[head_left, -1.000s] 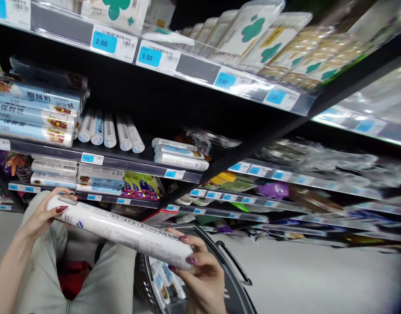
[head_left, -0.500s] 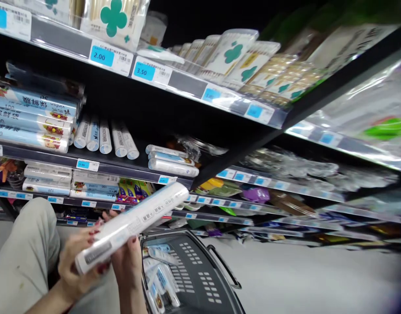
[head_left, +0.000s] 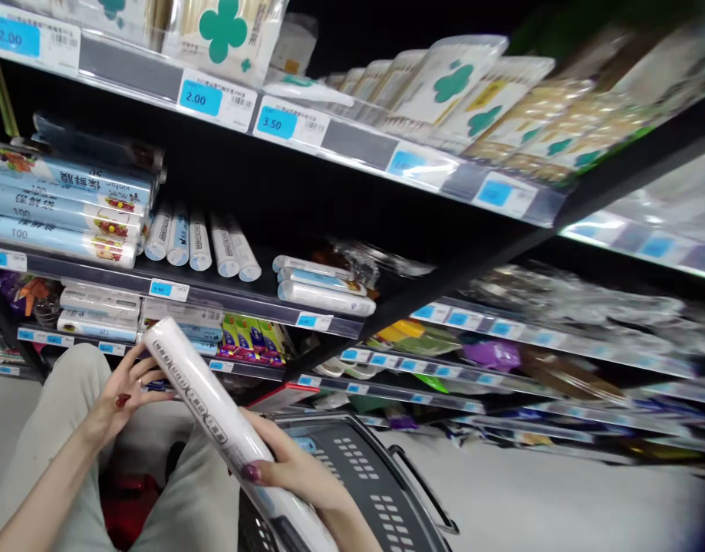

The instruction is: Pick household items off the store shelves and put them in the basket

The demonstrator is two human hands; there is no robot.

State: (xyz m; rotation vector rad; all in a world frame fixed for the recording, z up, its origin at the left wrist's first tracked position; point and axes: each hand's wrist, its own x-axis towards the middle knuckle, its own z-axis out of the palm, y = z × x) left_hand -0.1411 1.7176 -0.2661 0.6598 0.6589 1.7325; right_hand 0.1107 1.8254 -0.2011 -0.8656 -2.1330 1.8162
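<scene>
My right hand (head_left: 298,464) grips a long white packaged roll (head_left: 214,414) around its lower half, thumb across its front. A column of printed characters runs along the roll; whether it is cling film or bags I cannot tell. It slants from upper left to lower right over my lap, its lower end cut off by the picture edge. My left hand (head_left: 122,395) is open beside the roll's upper end, palm up and fingers spread. Some fingertips are behind the roll, and contact is unclear. A dark grey shopping basket (head_left: 380,460) stands at my right, partly covered by my right arm.
Shelves cross the view. Blue packaged rolls (head_left: 58,207) are stacked at the left, and several white rolls (head_left: 199,241) lie beside them. Toothpick packs (head_left: 461,84) fill the upper shelf. The basket's handle (head_left: 426,491) sticks out over the pale floor (head_left: 536,498).
The roll has swung round, its upper end now pointing left instead of right. My left hand has let go and opened, while my right hand now holds the roll alone. The view has shifted slightly.
</scene>
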